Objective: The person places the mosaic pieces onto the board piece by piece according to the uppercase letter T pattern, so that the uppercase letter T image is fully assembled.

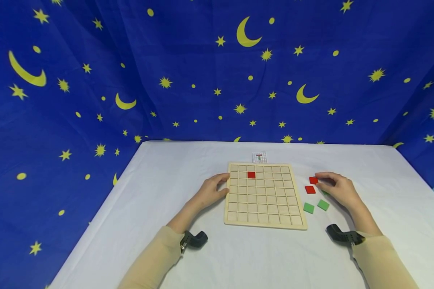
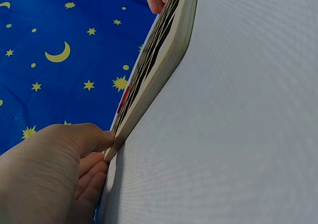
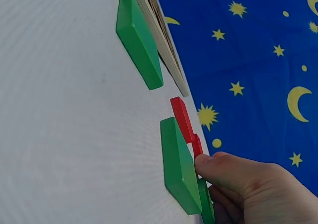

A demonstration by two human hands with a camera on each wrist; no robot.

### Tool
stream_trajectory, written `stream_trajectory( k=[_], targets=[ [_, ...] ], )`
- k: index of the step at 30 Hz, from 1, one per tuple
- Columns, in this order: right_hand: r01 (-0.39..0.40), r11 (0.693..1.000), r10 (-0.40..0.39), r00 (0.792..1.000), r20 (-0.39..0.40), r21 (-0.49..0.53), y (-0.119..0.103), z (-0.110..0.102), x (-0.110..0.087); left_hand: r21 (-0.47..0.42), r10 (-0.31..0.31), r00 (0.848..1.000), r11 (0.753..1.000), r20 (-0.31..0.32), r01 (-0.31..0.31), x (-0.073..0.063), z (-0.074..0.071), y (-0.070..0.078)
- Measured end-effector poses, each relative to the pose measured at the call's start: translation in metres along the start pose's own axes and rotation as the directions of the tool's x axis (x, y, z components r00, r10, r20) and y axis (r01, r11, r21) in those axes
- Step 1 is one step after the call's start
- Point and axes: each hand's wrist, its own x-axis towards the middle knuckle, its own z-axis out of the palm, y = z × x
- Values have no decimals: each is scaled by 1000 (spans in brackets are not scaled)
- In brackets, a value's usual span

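Observation:
A wooden grid board (image 1: pixel 264 198) lies on the white cloth, with one red tile (image 1: pixel 251 175) in a cell of its second row from the back. My left hand (image 1: pixel 210 190) rests its thumb and fingertips against the board's left edge, spread along it. To the board's right, my right hand (image 1: pixel 340 190) pinches a loose red tile (image 1: pixel 313 180) between thumb and forefinger. Another red tile (image 1: pixel 310 190) lies just nearer. Two green tiles, one left (image 1: pixel 309 208) and one right (image 1: pixel 323 205), lie closer to me. A third green tile (image 3: pixel 205 204) is partly hidden beneath my right hand.
Behind the board lies a small printed grid card (image 1: pixel 259 157) with a coloured T-shaped pattern. The white-covered table (image 1: pixel 188 160) meets a blue curtain (image 1: pixel 202 72) with yellow stars and moons at the back and sides. Black wrist mounts (image 1: pixel 196 239) sit at both cuffs.

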Motion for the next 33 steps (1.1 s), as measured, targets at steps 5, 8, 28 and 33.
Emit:
stream_trajectory(
  k=[5, 8, 28, 33],
  targets=[
    [3, 1000, -3, 1000, -11, -8, 1, 1, 0, -2, -2, 1000, 1000, 3, 2, 0, 0, 0],
    [-6, 1000, 6, 1000, -18, 19, 2, 1, 0, -2, -6, 1000, 1000, 6, 6, 0, 0, 0],
    [-13, 982, 24, 998, -56, 186, 6, -11, 38, -8, 0, 1000, 1000, 8, 0, 0, -1, 0],
    [20, 981, -1, 995, -102, 191, 30, 4, 61, -13, 14, 1000, 1000, 7, -14, 0, -1, 0]
  ],
)
